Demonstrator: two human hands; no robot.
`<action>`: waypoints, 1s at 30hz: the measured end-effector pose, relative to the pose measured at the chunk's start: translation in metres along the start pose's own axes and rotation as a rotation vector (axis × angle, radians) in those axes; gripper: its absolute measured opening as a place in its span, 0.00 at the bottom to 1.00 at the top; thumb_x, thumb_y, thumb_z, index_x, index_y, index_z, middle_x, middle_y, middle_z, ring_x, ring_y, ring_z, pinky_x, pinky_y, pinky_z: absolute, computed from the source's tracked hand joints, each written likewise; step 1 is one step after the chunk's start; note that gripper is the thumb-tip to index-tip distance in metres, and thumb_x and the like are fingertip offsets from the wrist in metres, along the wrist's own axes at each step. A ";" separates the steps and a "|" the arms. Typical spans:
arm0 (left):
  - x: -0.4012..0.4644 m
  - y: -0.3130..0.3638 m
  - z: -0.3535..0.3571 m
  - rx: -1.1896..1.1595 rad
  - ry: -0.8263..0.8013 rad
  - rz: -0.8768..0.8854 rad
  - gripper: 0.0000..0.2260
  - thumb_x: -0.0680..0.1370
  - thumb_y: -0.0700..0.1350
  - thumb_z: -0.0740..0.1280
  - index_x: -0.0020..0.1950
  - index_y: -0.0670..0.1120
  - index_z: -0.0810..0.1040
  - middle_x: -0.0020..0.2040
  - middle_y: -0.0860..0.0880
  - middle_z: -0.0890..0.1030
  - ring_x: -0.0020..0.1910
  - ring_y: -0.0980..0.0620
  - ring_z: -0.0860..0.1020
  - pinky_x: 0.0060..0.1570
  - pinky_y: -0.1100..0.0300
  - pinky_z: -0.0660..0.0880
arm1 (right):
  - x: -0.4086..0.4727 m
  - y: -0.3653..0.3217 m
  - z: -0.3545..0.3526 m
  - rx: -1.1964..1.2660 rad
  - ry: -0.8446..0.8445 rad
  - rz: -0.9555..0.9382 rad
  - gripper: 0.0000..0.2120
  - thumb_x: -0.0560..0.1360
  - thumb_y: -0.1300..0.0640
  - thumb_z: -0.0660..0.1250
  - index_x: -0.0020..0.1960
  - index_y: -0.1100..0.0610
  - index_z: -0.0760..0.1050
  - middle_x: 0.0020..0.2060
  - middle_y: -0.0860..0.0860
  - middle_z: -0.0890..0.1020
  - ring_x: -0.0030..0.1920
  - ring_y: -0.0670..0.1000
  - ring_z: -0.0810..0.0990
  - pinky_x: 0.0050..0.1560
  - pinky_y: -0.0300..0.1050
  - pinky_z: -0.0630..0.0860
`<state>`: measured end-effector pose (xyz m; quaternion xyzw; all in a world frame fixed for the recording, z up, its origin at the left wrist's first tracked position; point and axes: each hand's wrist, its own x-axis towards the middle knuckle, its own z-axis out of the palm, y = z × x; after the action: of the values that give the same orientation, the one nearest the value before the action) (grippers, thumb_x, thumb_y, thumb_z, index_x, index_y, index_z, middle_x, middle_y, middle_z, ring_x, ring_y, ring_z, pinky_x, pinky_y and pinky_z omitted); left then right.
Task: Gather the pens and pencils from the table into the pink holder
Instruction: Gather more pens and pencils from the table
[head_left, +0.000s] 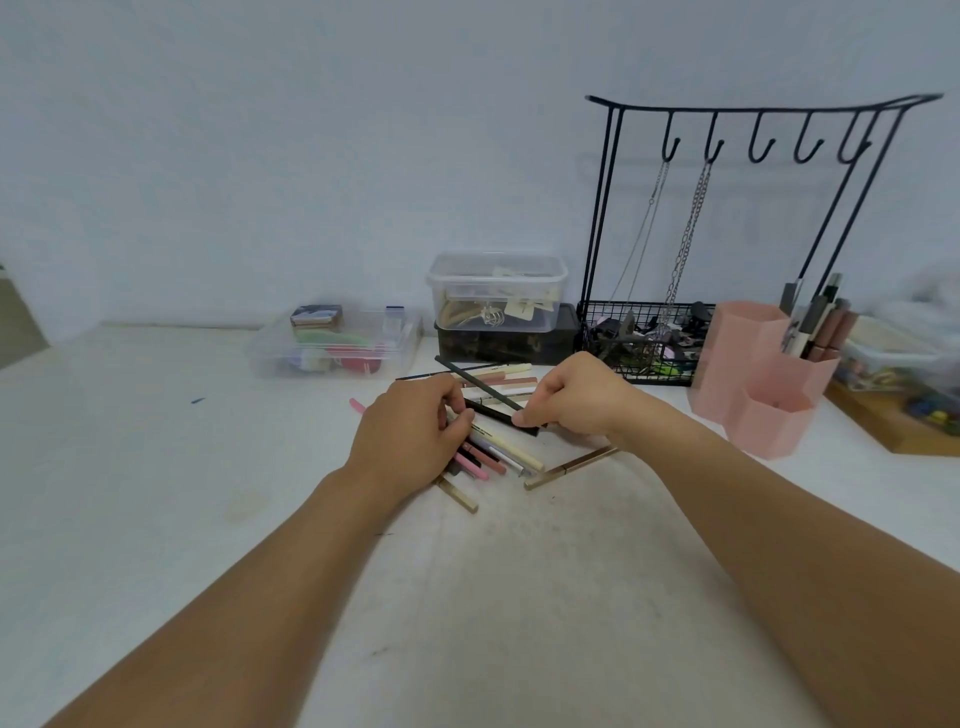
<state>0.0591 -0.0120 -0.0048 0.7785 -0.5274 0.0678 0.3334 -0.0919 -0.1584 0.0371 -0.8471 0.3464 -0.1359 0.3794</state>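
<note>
Several pens and pencils (506, 457) lie in a loose pile on the white table (156, 467), in cream, pink, brown and black. My left hand (410, 436) is closed over a bundle of them, their ends sticking out to the right. My right hand (571, 397) pinches a black pen (498, 413) at its near end. More cream and brown pens (506, 382) lie behind the hands. Two tan pencils (569, 467) rest apart on the near side. The pink holder (763, 374) stands to the right with several pens in its tall back compartment.
A black wire rack (727, 234) with hooks, chains and a basket stands behind the holder. Clear plastic boxes (496, 291) and a flat clear tray (332, 343) sit along the wall. A wooden tray (893, 415) lies at the far right.
</note>
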 end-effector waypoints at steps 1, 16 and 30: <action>0.000 0.000 0.000 -0.006 -0.002 -0.003 0.05 0.78 0.50 0.69 0.43 0.53 0.78 0.30 0.55 0.77 0.35 0.57 0.77 0.35 0.57 0.72 | -0.002 -0.001 -0.001 0.030 -0.012 0.008 0.10 0.70 0.55 0.80 0.35 0.60 0.83 0.25 0.43 0.81 0.28 0.39 0.79 0.35 0.40 0.75; 0.000 0.034 -0.015 -0.837 0.138 -0.213 0.14 0.84 0.51 0.63 0.51 0.46 0.86 0.42 0.51 0.87 0.41 0.58 0.84 0.42 0.69 0.76 | -0.020 -0.036 0.017 0.339 -0.139 -0.287 0.06 0.76 0.56 0.74 0.44 0.59 0.85 0.27 0.48 0.78 0.27 0.44 0.73 0.28 0.36 0.70; 0.006 0.027 -0.009 -0.967 0.136 -0.349 0.17 0.87 0.46 0.55 0.49 0.44 0.81 0.36 0.47 0.84 0.34 0.53 0.81 0.32 0.63 0.77 | -0.008 -0.024 0.002 0.058 0.189 -0.331 0.02 0.73 0.56 0.76 0.44 0.54 0.86 0.35 0.52 0.86 0.32 0.44 0.79 0.38 0.40 0.79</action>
<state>0.0405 -0.0175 0.0175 0.6058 -0.3379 -0.1898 0.6949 -0.0855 -0.1403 0.0539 -0.8648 0.2323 -0.2850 0.3419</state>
